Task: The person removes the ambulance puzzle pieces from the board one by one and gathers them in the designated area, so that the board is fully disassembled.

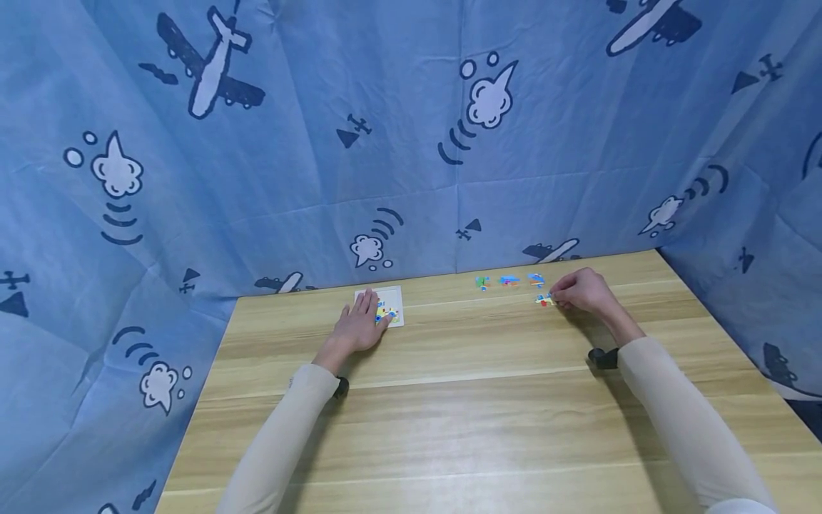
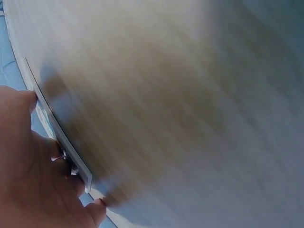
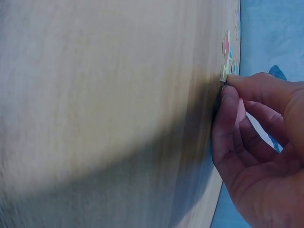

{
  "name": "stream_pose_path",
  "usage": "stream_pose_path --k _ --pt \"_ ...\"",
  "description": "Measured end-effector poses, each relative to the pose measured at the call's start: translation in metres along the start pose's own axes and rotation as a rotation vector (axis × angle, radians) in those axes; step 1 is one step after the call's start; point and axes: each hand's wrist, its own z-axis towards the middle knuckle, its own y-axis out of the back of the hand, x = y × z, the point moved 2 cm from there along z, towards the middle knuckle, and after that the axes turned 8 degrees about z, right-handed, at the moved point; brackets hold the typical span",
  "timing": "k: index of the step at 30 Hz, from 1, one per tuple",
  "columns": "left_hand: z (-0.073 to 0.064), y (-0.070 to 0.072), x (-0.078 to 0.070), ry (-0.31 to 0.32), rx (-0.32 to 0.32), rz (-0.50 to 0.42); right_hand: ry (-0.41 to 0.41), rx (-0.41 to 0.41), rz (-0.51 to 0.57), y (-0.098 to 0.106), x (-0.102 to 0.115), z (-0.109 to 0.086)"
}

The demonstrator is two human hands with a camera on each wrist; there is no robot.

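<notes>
A white-bordered puzzle board point(image 1: 397, 294) with yellow and blue picture parts lies near the table's back edge, left of the middle. My left hand point(image 1: 361, 325) rests on it with fingers spread, covering much of its left side. Seen from the left wrist, the board's edge point(image 2: 71, 151) runs along under the fingers. Farther right, my right hand point(image 1: 586, 291) pinches the end of a yellow, red and blue puzzle piece point(image 1: 543, 300) between thumb and forefinger. The right wrist view shows that piece point(image 3: 227, 47) edge-on at the fingertips.
Behind the pinched piece lie a green and orange puzzle piece point(image 1: 483, 283), a blue and pink one point(image 1: 509, 281) and a blue one point(image 1: 536, 279). The wooden table point(image 1: 449, 414) meets a blue airplane-print curtain point(image 1: 411, 143) at its back edge.
</notes>
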Motion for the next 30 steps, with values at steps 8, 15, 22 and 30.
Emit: stream_pose_path --k 8,15,22,30 --pt "0.001 0.004 -0.007 -0.005 -0.016 -0.065 0.06 -0.035 -0.008 0.007 0.008 -0.008" --pt "-0.004 0.01 0.002 -0.004 -0.074 -0.1 0.19 -0.049 0.03 -0.01 0.064 -0.01" --pt "-0.013 -0.002 0.019 -0.045 -0.086 0.003 0.277 0.037 0.072 -0.05 0.116 0.001" --pt "-0.014 -0.005 0.022 -0.061 -0.069 0.049 0.377 0.173 0.142 -0.113 0.166 0.016"
